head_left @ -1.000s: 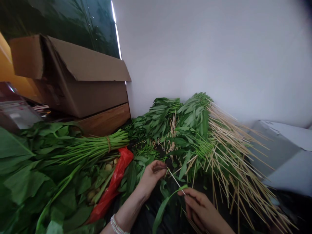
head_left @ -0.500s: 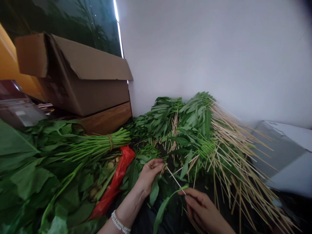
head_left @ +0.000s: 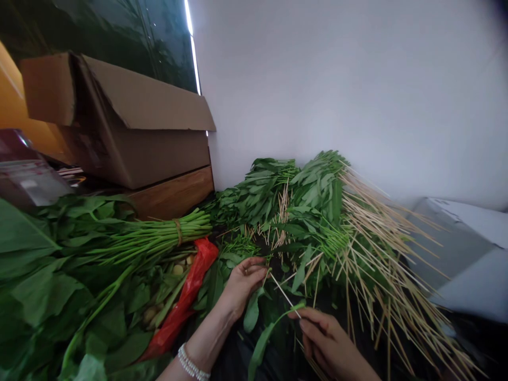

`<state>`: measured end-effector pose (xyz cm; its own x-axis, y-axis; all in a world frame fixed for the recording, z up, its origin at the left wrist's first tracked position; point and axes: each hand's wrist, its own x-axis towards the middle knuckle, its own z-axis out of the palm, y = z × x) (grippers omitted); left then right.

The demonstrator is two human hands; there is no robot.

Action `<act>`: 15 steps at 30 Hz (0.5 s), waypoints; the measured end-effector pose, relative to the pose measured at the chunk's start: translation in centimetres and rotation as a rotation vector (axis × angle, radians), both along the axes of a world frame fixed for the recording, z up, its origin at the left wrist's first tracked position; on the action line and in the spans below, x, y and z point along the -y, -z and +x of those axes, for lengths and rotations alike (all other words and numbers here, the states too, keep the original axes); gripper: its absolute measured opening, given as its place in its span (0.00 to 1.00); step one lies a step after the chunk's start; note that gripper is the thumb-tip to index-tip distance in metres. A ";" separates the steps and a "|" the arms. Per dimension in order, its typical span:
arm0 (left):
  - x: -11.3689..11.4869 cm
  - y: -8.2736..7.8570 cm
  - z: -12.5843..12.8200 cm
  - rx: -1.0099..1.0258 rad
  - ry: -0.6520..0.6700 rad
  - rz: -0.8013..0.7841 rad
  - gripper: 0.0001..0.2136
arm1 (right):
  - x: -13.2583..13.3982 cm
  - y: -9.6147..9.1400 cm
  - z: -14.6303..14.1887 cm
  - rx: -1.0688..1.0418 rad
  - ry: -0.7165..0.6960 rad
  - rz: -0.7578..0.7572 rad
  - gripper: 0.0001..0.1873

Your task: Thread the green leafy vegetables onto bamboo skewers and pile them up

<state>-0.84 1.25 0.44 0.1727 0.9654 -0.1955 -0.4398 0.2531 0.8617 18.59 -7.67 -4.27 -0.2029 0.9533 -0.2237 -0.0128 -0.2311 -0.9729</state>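
Note:
My right hand [head_left: 327,338], closed in a pinch, holds a thin wooden skewer [head_left: 281,289] that slants up to the left. A long green leaf [head_left: 262,349] is on the skewer by its stem, near my right fingertips, and droops down. My left hand [head_left: 245,280] is closed at the skewer's upper end, pinching the stem of another green leaf [head_left: 252,312] that hangs below the fingers. Whether this stem is pierced by the tip is too small to tell. Behind my hands lie heaps of skewered leafy greens [head_left: 317,182], their bare sticks [head_left: 389,254] fanning to the right.
A tied bundle of leafy stems [head_left: 174,230] lies at left, beside a red plastic bag [head_left: 178,301]. An open cardboard box [head_left: 159,151] stands behind it on a wooden surface [head_left: 174,193]. A white box [head_left: 468,254] sits at right, against the wall [head_left: 341,74].
My hands stay almost in place on the skewer and leaves; the left fingers have lifted slightly apart. The whole view shifts a little.

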 end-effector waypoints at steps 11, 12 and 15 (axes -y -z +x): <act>0.4 0.0 0.3 -0.027 0.071 0.001 0.26 | 0.1 -1.3 -0.9 0.035 0.059 0.014 0.31; 0.5 -0.1 0.4 -0.026 0.072 -0.002 0.26 | 0.1 -1.4 -0.9 0.048 0.055 0.019 0.31; 0.6 -0.1 0.4 -0.024 0.083 -0.007 0.26 | 0.1 -1.5 -0.9 0.070 0.042 0.022 0.32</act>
<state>-0.40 0.68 0.58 0.2469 0.9467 -0.2067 -0.3967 0.2934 0.8698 17.65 -7.75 -2.77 -0.1472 0.9654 -0.2152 0.0460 -0.2107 -0.9765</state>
